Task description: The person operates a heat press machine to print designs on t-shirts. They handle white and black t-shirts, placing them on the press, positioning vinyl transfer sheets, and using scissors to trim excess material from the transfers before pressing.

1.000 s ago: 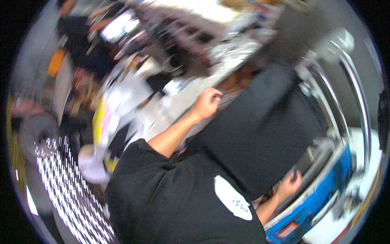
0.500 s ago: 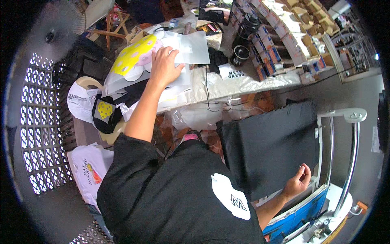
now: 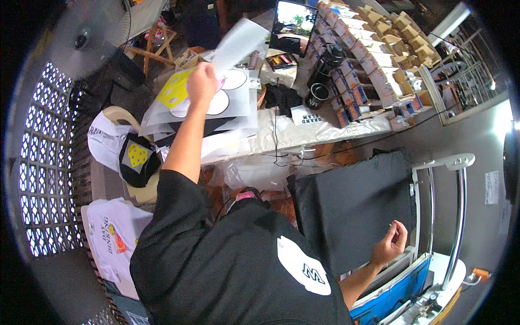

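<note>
Over the far left part of the table, my left hand [image 3: 201,84] is closed on a translucent sheet [image 3: 242,44], which tilts up and away from the stack. Beneath that hand lie printed transfer sheets [image 3: 219,104] with yellow, pink and white round shapes; my hand and forearm cover part of them. My right hand [image 3: 391,245] is held low on the right with its fingers curled together, next to a black cloth [image 3: 352,206] draped over a flat platen. Whether anything small sits in those fingers is hidden.
A machine with a chrome post [image 3: 459,227] stands at the right. Stacked small boxes [image 3: 374,59], a dark cup [image 3: 317,96] and a monitor [image 3: 293,24] occupy the table's back. White shirts [image 3: 116,233] and a black printed piece [image 3: 138,160] hang at left, near a fan [image 3: 81,39].
My left hand has gone from lying spread on the sheets to gripping the top translucent one, now lifted and swung away. My right hand keeps its curled pose.
</note>
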A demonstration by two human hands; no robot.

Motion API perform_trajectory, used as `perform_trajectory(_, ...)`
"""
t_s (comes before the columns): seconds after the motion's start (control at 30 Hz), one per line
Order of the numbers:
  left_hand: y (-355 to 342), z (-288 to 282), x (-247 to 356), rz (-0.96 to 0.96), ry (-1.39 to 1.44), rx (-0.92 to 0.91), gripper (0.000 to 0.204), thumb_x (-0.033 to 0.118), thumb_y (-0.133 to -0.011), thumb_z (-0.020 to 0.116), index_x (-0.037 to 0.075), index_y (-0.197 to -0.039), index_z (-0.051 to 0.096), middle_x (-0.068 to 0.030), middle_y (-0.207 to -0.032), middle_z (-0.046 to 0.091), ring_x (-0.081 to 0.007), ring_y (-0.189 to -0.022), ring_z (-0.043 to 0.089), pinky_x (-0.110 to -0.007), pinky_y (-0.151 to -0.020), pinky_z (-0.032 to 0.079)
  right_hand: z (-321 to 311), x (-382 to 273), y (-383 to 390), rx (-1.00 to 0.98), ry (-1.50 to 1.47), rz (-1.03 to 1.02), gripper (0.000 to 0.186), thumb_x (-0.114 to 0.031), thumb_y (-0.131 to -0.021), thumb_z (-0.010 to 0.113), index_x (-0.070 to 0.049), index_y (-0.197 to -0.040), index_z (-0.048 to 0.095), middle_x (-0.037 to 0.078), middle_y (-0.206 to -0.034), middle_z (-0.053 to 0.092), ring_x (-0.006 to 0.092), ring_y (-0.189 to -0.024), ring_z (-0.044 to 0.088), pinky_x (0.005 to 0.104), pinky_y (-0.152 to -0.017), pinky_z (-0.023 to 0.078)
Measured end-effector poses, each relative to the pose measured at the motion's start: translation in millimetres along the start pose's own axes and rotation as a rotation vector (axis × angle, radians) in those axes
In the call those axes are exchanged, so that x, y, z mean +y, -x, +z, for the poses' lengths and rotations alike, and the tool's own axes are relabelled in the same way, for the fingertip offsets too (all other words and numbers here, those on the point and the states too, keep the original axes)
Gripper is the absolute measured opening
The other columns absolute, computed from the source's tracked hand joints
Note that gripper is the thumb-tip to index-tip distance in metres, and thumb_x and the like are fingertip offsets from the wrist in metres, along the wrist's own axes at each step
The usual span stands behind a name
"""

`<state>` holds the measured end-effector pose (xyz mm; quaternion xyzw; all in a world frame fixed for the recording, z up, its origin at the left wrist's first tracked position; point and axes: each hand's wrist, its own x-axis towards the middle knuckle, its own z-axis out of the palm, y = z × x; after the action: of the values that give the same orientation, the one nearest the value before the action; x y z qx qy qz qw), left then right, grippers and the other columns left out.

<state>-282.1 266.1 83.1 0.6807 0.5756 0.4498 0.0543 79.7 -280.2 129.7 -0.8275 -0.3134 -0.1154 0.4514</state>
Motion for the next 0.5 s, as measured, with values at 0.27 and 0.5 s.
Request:
perform_trajectory(0.27,-38,-67,66,0.478,-0.059,0.339,0.011,0.017,-0.096,0.060,0.009,-0.101,0.066,-0.0119,-0.096,0.071,-0.0349,-0.086,0.070,-0.043,-0.072,0.055,-198,8,-2,0.662,0.703,0.086,0.022,-0.017,-0.100,0.062,0.001,-0.108,0.072,0.012,-0.105,0.073,0.0209,-0.091,0.069,0.0308,-0.084,0.056)
perform_trajectory(0.5,-27,-76,161,0.710,-0.022,0.263,0.011,0.016,-0.097,0.063,0.007,-0.103,0.065,-0.0127,-0.091,0.072,-0.0312,-0.078,0.071,-0.039,-0.067,0.056,-328,-42,32,0.866,1.169,-0.119,0.032,-0.032,-0.090,0.068,0.000,-0.094,0.071,0.018,-0.087,0.071,0.0306,-0.077,0.068,0.0404,-0.064,0.052)
